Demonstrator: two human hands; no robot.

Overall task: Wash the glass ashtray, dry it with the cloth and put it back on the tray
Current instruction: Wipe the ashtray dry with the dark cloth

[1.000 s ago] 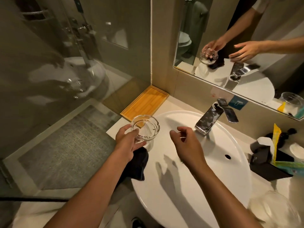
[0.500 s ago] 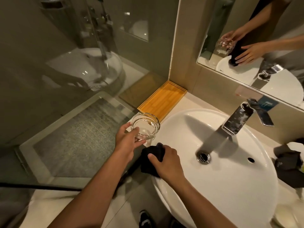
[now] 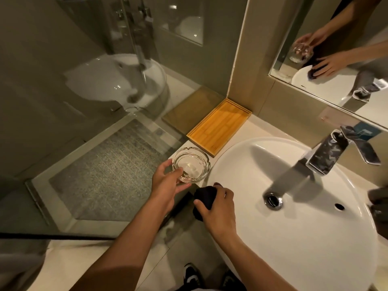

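Round clear glass ashtray with notched rim [image 3: 192,164]: upright, held at its 7 o'clock edge by the left hand [image 3: 167,183], thumb on the rim and fingers curled under the base, just off the 9 o'clock rim of the white oval ceramic basin [image 3: 315,238]. Dark bunched cloth [image 3: 204,198]: at 5 o'clock of the ashtray, on the basin's edge, right hand [image 3: 218,213] closed around it, fingers wrapped over the top. Rectangular yellow bamboo tray [image 3: 220,126]: at 1 o'clock of the ashtray, on the pale counter, near but apart; chrome tap [image 3: 327,156] at the basin's 2 o'clock
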